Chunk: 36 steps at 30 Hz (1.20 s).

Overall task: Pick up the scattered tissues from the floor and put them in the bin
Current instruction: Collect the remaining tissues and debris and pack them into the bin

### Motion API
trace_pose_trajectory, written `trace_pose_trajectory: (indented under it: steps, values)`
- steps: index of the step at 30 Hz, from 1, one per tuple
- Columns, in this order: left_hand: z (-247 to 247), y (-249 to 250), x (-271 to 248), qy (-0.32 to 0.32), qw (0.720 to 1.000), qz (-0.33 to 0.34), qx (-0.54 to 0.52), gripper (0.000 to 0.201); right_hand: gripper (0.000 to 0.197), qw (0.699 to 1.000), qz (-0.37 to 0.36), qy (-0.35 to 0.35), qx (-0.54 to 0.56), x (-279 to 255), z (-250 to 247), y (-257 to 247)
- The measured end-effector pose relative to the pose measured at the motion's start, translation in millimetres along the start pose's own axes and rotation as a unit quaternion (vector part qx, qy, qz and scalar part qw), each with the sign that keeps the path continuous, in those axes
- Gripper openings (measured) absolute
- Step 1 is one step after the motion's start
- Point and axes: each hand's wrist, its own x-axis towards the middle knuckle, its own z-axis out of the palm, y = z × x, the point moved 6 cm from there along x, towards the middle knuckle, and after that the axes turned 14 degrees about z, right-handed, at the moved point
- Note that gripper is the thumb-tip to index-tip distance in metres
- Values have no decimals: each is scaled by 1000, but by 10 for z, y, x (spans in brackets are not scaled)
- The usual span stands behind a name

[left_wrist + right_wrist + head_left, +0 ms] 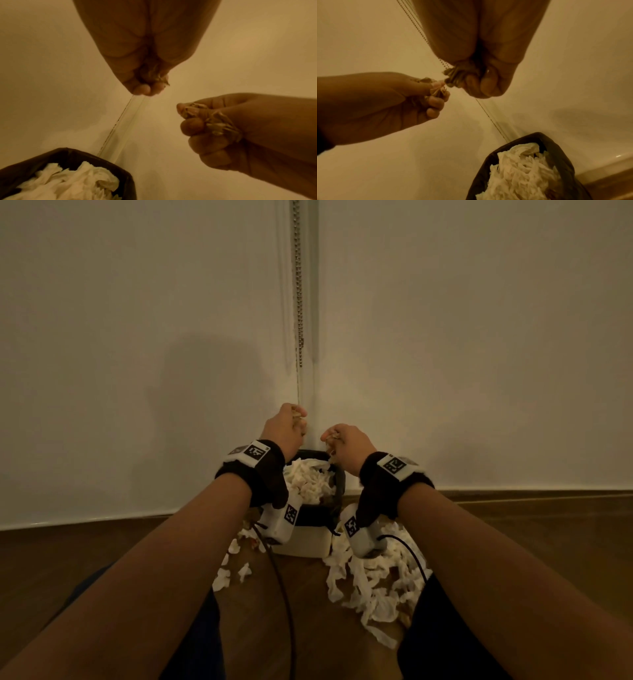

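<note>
The bin [339, 491] has a black liner and stands on the floor against the wall, heaped with white tissues [308, 479]. Both my hands hover just above its far rim. My left hand [296, 422] grips a small crumpled tissue wad [158, 77] in curled fingers. My right hand [334, 440] clutches another wad [216, 121], with scraps poking out between the fingers. In the right wrist view the two wads [453, 77] nearly touch over the bin rim [505, 147]. Scattered tissues lie on the floor to the left of the bin [234, 563] and in a larger heap to its right [373, 590].
A white wall rises right behind the bin, with a bead chain [300, 302] hanging down it above my left hand. Wooden floor [308, 628] stretches between my knees. Black cables [281, 594] run back from the wrist cameras.
</note>
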Motion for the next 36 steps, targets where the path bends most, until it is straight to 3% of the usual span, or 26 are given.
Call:
trace_pose_trajectory:
  steps: [4, 7, 12, 14, 16, 20, 24, 28, 31, 33, 36]
  values:
    - [16, -183, 41, -6, 996, 29, 82, 20, 27, 1000, -11, 16, -18, 121, 133, 43]
    - [158, -384, 30, -69, 992, -19, 102, 24, 25, 998, 30, -43, 28, 221, 312, 125]
    - [374, -711, 34, -114, 984, -100, 94, 34, 47, 981, 56, -50, -178, 393, 564, 363]
    - [386, -734, 43, -87, 990, -94, 64, 21, 47, 968, 44, -48, -241, 447, 651, 447]
    - [354, -897, 114, -61, 989, -86, 108, 21, 45, 967, 44, -53, -247, 500, 723, 515]
    - [295, -1204, 57, -192, 949, -101, 228, 22, 48, 944, 50, -85, -315, 653, 922, 648]
    - [361, -1464, 11, -300, 896, -118, 305, 46, 56, 902, 41, -95, -419, 752, 1051, 787]
    - [447, -1521, -2, -322, 868, -87, 367, 47, 65, 910, 83, -88, -397, 784, 1131, 910]
    - [548, -1509, 0, -350, 851, -105, 377, 57, 73, 905, 72, -113, -404, 778, 1247, 929]
    - [587, -1535, -11, -370, 833, -108, 397, 63, 66, 902, 49, -122, -411, 786, 1288, 872]
    - [616, -1596, -34, -382, 814, -84, 429, 43, 43, 912, 34, -138, -385, 806, 1331, 759]
